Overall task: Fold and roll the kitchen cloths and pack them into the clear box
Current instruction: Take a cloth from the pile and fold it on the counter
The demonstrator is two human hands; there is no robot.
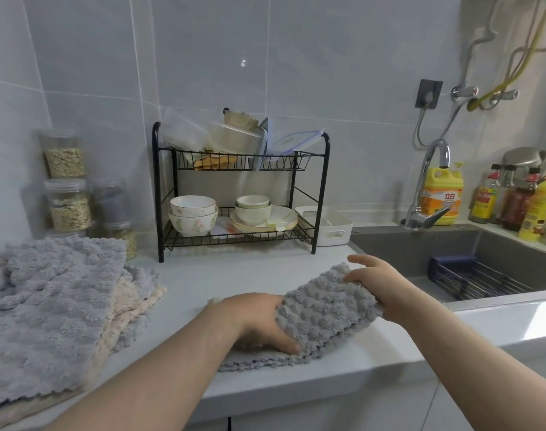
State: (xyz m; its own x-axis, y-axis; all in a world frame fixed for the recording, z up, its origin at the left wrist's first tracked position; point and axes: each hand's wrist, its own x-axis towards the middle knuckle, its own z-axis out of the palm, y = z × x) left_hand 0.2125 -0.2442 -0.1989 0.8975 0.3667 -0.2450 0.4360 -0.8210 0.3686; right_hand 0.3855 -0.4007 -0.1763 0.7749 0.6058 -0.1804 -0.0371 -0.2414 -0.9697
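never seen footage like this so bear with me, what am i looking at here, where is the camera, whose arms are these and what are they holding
There is no machine here. These are a person's two bare arms, filmed by one wide-angle camera worn on the head, looking forward and down. That is why the arms come in from the bottom edge.

The left hand and the right hand each grip an end of a fluffy grey cloth. It looks partly folded or rolled, and its lower edge lies on the white counter.

On the left of the counter lies a pile of cloths, grey and cream, loosely stacked. Behind them, storage jars stand by the wall, and a black dish rack holds bowls and plates. To the right is the sink.
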